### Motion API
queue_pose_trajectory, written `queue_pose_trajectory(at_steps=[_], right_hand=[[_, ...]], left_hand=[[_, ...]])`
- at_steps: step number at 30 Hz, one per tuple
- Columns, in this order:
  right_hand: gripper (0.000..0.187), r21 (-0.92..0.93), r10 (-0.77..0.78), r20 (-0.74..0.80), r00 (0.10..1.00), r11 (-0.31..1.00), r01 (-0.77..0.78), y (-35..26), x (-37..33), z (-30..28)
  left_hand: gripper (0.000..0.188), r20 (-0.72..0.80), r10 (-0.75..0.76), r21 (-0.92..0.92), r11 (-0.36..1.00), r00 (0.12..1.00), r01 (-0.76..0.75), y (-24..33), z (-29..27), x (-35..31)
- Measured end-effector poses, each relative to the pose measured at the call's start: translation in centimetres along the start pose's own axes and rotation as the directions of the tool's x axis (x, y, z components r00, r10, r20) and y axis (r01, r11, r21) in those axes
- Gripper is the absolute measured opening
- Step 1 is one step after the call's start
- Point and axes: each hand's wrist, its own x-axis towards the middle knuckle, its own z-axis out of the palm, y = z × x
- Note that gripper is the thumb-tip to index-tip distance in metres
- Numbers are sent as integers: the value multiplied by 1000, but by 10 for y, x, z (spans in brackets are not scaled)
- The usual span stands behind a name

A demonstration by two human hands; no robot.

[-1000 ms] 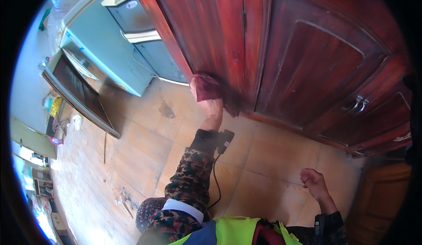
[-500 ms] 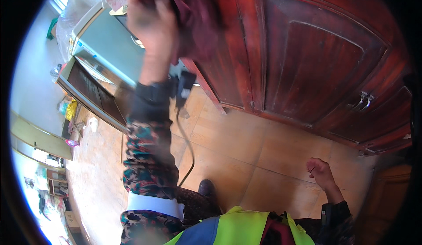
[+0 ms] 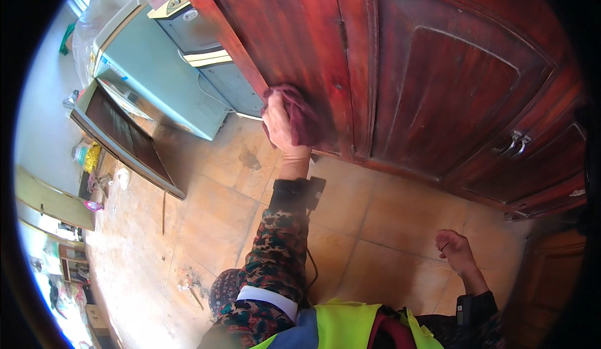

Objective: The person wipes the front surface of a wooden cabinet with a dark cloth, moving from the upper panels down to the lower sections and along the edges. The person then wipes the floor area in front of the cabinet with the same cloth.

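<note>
A crumpled maroon cloth (image 3: 300, 118) is bunched under my left hand (image 3: 278, 123), whose fingers are wrapped round it. Together they press on the lower left part of a dark red wooden cabinet (image 3: 460, 92), close to its side edge. My left arm reaches forward in a camouflage sleeve with a white band round it. Over the floor at the right, apart from the cabinet, hangs my right hand (image 3: 456, 252). Its fingers are curled in and nothing shows in them.
Metal handles (image 3: 516, 143) stick out from the cabinet doors at the right. A pale blue fridge-like appliance (image 3: 159, 67) stands beyond the cabinet's left side. Nearer, a dark framed panel (image 3: 128, 139) leans at a slant. Tan floor tiles (image 3: 400, 214) run below, with small debris (image 3: 191, 283) at the left.
My left hand has come down and to the right with the cloth, from high on the cabinet's left side to its lower part. My right hand has hardly moved.
</note>
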Motion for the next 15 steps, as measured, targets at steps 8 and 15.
queue_pose_trajectory(at_steps=[8,15], right_hand=[[22,-7,-148,21,989,989,149,-26,-17,9],[27,-26,-31,-6,999,999,31,-18,-14,12]], left_hand=[[27,279,-565,-544,573,776,613,-53,-23,-35],[33,-230,67,-778,586,971,-225,-31,-57,161]])
